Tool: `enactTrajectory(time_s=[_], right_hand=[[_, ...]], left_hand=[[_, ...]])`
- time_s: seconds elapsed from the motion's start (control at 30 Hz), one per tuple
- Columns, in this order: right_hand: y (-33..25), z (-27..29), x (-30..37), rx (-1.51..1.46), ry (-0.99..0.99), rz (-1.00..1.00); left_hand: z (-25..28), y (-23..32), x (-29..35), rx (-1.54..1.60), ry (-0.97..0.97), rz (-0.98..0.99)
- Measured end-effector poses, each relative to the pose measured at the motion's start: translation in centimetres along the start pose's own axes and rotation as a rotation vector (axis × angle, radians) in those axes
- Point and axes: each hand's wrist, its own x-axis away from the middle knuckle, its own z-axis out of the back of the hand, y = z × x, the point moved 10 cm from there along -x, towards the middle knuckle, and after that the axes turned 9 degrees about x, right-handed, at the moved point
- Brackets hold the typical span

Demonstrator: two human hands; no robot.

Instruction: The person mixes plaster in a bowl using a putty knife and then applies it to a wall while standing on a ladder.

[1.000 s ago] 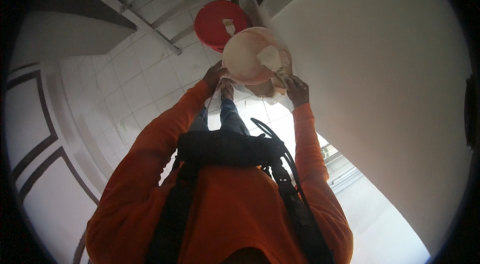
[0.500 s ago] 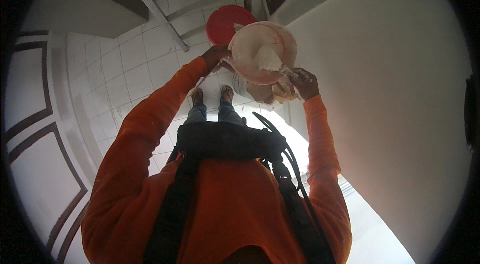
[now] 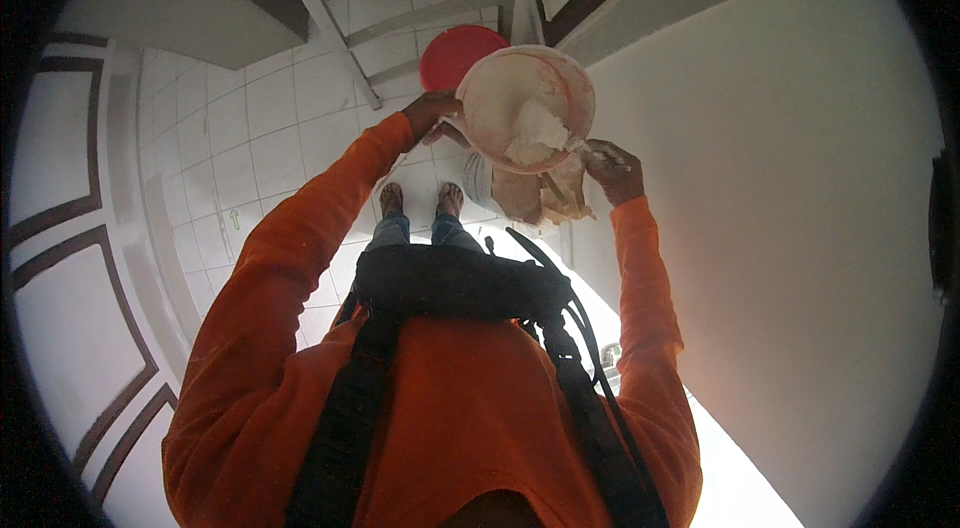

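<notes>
A round, whitish bucket [image 3: 483,118] is tilted in front of me, its mouth facing up toward me. My left hand [image 3: 433,114] is closed on its left rim, and the fingertips are partly hidden behind the wall. On the right, my right hand [image 3: 613,171] grips the handle of a paste-smeared tool [image 3: 577,144], probably a putty knife, which reaches over the near right rim. A lump of white paste [image 3: 538,128] lies over its blade inside the bucket, covering the blade. More paste coats the inner wall.
Behind the bucket a red round lid or tub [image 3: 460,56] sits on the tiled floor [image 3: 272,108]. A ladder [image 3: 345,43] stands beyond. Below the bucket are torn brown paper or a sack [image 3: 545,198]. A plain wall [image 3: 760,178] rises close on the right; panelled doors [image 3: 80,328] are at left.
The tool with its paste has shifted slightly toward me and down in the bucket, my right hand moving with it. My left hand keeps its hold on the rim. The view has tilted a little.
</notes>
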Motion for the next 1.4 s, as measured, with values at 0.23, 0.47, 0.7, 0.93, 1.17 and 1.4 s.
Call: enactTrajectory(time_s=[0.23, 0.47, 0.7, 0.93, 1.17, 1.4], right_hand=[[-1.0, 0.4, -1.1, 0.133, 0.037, 0.081], [-2.5, 1.5, -1.2, 0.069, 0.066, 0.118], [-7.3, 2.5, 0.6, 0.369, 0.227, 0.322], [-11.8, 2.0, 2.6, 0.422, 0.369, 0.388], [-16.0, -0.7, 2.3, 0.432, 0.247, 0.425], [-15.2, 1.0, 0.7, 0.345, 0.267, 0.302]], left_hand=[[1.8, -1.7, 0.0, 0.192, 0.157, 0.102], [1.5, -0.9, 0.9, 0.193, 0.181, 0.127], [1.8, 0.0, 2.1, 0.155, 0.171, 0.096], [2.1, 1.3, 4.2, 0.305, 0.131, -0.029], [2.0, 2.1, 6.2, 0.294, 0.333, -0.131], [4.4, -1.8, 6.8, 0.476, 0.354, -0.188]])
